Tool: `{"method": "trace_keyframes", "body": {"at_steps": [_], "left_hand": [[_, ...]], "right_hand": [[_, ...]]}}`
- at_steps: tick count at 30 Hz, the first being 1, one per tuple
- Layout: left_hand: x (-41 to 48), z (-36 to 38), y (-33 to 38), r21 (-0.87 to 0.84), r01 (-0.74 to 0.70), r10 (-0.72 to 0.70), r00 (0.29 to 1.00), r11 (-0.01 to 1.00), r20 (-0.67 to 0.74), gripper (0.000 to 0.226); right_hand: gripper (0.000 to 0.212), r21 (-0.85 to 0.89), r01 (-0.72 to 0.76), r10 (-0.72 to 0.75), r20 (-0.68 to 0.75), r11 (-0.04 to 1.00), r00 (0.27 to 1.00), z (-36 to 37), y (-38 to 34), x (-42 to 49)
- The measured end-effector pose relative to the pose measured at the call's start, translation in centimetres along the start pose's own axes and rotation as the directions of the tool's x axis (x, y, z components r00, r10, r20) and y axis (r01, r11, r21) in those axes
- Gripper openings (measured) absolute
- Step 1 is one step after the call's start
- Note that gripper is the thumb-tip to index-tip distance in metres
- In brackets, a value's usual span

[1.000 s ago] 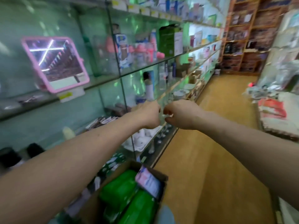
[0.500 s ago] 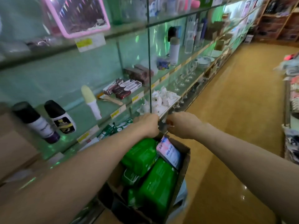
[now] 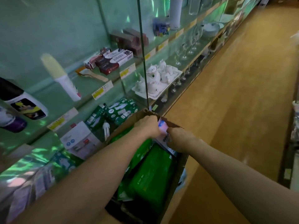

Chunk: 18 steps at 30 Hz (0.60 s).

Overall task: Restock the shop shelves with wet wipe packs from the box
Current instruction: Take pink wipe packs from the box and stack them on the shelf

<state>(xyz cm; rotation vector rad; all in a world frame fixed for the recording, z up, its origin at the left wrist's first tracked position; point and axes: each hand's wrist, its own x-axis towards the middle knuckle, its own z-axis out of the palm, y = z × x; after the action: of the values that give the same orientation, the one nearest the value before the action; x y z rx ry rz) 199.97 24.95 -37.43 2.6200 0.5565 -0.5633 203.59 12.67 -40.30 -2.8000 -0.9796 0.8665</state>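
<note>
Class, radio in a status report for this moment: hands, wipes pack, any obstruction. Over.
Left hand and right hand both grip pink-white pack. Pack inside box, beside green packs. Glass panel edge close behind box's far corner.

Small pink-and-white wipe pack (image 3: pixel 162 126) is mostly covered by the left hand (image 3: pixel 148 126) and right hand (image 3: pixel 180 139) gripping it, fingertips of both out of sight, print only partly legible. Brown cardboard box (image 3: pixel 179 172): near end hidden under the left forearm, which also covers part of the green plastic wipe packs (image 3: pixel 150 180), their lettering too blurred to read. Black-capped white bottles (image 3: pixel 24 105) cut by left edge; yellow-and-white shelf price tags (image 3: pixel 101 90) unreadable; goods far along the glass shelves smeared.
</note>
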Motion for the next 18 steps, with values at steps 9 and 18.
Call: {"method": "trace_keyframes", "body": {"at_steps": [9,18], "left_hand": [[3.5,2.7,-0.1,-0.137,0.119,-0.118,0.993,0.983,0.012,0.024],[3.9,3.1,0.3,-0.405,0.195,-0.194,0.98,0.893,0.045,0.03]], "right_hand": [[0.07,0.109,-0.072,0.064,0.068,0.991,0.996,3.5,1.4,1.5],[0.088,0.096,-0.029,0.027,0.025,0.995,0.999,3.8,1.5,1.3]]}}
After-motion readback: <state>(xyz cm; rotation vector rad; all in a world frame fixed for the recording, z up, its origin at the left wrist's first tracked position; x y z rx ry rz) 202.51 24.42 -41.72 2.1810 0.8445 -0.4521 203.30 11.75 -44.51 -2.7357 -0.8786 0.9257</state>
